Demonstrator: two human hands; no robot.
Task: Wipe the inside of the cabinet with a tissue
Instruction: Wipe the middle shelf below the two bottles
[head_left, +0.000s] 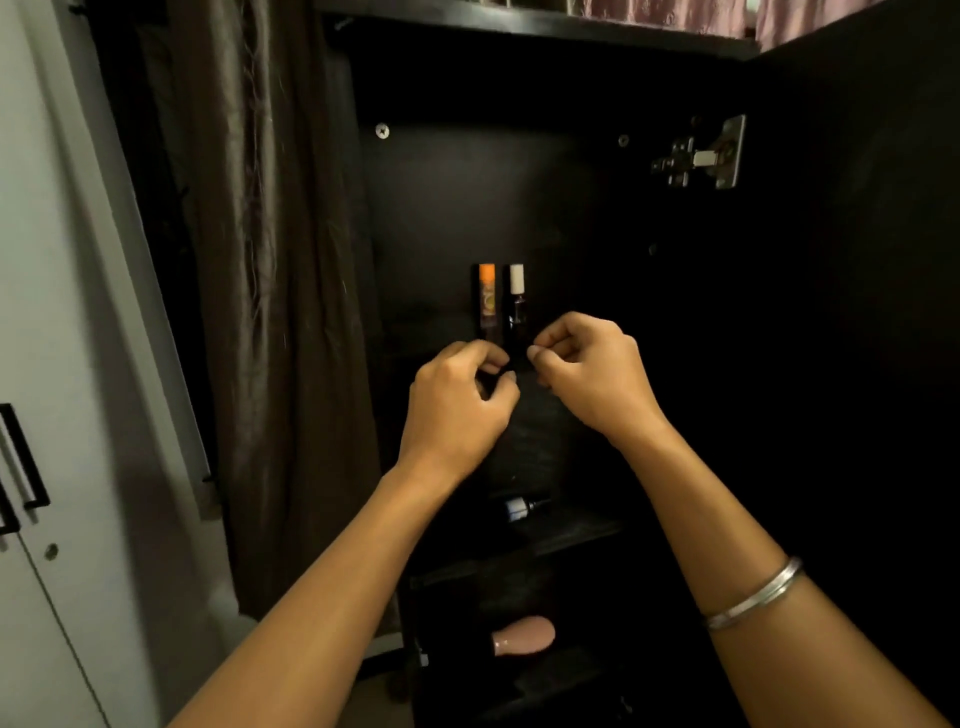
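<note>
The black cabinet (467, 197) stands open in front of me, very dark inside. My left hand (457, 405) and my right hand (587, 374) are raised side by side before the middle shelf, fingertips pinched. Each grips an upper corner of a thin dark tissue (527, 431), which hangs down between them and is hard to make out against the black interior. Just behind my fingers two small bottles stand upright on the shelf, one with an orange cap (487, 291) and one with a white cap (516, 291).
A small bottle (519, 508) lies on the shelf below, and a pink object (524, 635) lies lower still. The open door (857, 312) with its metal hinge (701, 156) is on the right. On the left hang a brown curtain (249, 312) and white wardrobe doors (52, 467).
</note>
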